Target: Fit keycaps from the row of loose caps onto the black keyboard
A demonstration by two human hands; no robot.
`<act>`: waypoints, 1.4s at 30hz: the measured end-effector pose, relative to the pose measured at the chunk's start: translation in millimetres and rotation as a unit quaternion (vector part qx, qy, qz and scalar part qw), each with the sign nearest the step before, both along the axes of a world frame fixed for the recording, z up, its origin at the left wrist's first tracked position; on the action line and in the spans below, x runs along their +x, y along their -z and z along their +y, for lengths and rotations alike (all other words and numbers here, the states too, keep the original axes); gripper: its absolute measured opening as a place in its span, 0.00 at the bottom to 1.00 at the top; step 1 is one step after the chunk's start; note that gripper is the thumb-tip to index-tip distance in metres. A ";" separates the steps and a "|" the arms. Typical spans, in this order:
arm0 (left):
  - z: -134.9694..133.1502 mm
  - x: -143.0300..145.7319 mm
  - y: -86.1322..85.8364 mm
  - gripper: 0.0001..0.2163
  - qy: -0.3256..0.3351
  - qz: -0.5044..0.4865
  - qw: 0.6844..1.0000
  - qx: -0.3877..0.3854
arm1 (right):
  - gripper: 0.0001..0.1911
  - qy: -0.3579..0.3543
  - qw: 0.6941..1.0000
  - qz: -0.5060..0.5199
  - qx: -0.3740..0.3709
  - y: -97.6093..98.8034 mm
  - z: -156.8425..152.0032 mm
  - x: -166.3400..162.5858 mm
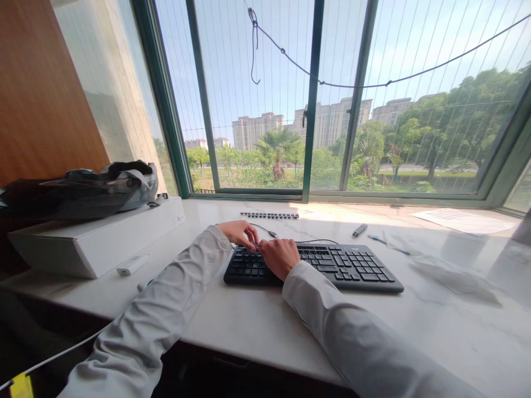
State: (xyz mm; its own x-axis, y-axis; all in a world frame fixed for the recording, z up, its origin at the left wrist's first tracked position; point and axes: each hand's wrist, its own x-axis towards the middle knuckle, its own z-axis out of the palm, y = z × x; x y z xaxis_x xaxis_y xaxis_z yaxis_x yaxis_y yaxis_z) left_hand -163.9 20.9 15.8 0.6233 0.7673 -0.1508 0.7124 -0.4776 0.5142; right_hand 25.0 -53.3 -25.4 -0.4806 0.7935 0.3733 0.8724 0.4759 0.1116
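A black keyboard (360, 265) lies on the marble-patterned surface in front of me. My left hand (239, 233) reaches over its upper left part, thumb and fingers pinched together. Close against it, my right hand (281, 256) is curled with its fingertips at the same spot, covering some keys. Whatever lies between the fingertips is too small or hidden to make out. Behind the keyboard, small black pieces (269, 215) that look like keycaps lie in a neat line near the window. A cable plug (272, 234) rests just past my hands.
At left a white box (99, 243) carries a dark bag-like item (99, 190), with a small white device (133, 264) beside it. To the right lie a grey stick-like tool (359, 230), a thin blue-tipped tool (377, 240), clear plastic bags (452, 276) and paper (462, 221).
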 end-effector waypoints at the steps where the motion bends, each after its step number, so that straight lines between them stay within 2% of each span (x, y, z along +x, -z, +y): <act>1: 0.6 -0.5 0.3 0.23 -0.002 0.004 1.000 0.003 | 0.20 -0.002 1.000 0.002 0.001 0.4 0.4 0.1; 12: -0.7 -0.1 -0.6 0.22 -0.018 0.000 1.000 -0.012 | 0.21 -0.016 1.000 0.008 0.002 2.4 1.8 0.2; 26: 3.4 -2.3 3.4 0.21 -0.005 0.008 1.000 -0.008 | 0.20 -0.016 1.000 0.004 -0.002 2.0 0.4 -0.4; 38: -0.6 -3.7 -2.4 0.21 0.006 -0.020 0.999 -0.033 | 0.23 0.000 1.000 0.003 -0.006 -0.9 -3.5 -2.2; 42: -0.8 -13.1 -9.4 0.23 -0.026 0.016 0.999 -0.015 | 0.23 0.003 1.000 0.010 -0.008 -1.8 -6.1 -4.0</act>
State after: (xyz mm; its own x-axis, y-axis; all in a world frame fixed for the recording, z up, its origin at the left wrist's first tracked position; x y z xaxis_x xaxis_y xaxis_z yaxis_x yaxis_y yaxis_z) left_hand -176.9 20.0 25.2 0.5768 0.7938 -0.1926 0.7520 -0.4241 0.5046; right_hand 21.0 -59.4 -23.6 -0.4680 0.8024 0.3704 0.8775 0.4716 0.0872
